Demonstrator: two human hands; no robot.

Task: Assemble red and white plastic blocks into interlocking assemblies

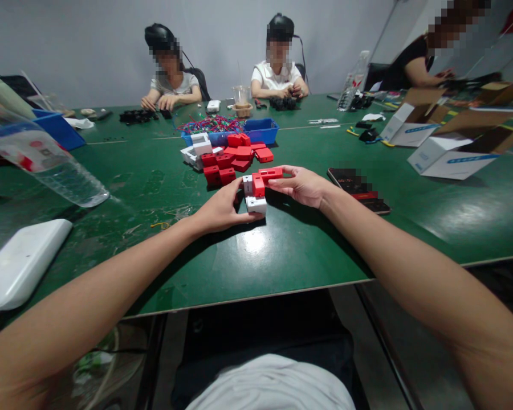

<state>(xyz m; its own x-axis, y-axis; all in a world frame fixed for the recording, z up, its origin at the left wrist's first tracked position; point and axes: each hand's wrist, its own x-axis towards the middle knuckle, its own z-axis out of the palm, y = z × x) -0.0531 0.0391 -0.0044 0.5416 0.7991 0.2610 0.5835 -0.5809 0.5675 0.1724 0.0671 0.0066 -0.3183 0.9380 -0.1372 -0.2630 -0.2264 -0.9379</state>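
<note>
Two bare hands together over the green table (290,250), near the middle, both on a small cluster of red and white blocks. Left hand (220,206) in from the left, grip narrow around the lower white block (256,205), thumb along its near side, fingers up by the upper white block (247,185). Right hand (303,185) in from the right, flat red block (270,173) pinched between thumb and fingers, left end close to the upright red block (258,185) in the cluster. Touching or just beside there: cannot tell at this size. Joined or only held together: cannot tell either. Step in hand, judging by the pose: lining up or grouping blocks between both hands. For the next move: steady left grip, right pinch light enough to turn or slide the flat red block without disturbing the rest. Likely risk: smooth faces slipping in so narrow a pinch. Just beyond the hands, a little left: pile of red blocks (242,153), loose white blocks (202,143) at its left side; farther back, blue bin (268,135) and tangled wires (216,123). Right, near the right wrist: dark phone (346,179). Farther right: open cardboard boxes (448,155). Far side: seated people (277,80), hands well apart from this cluster.
</note>
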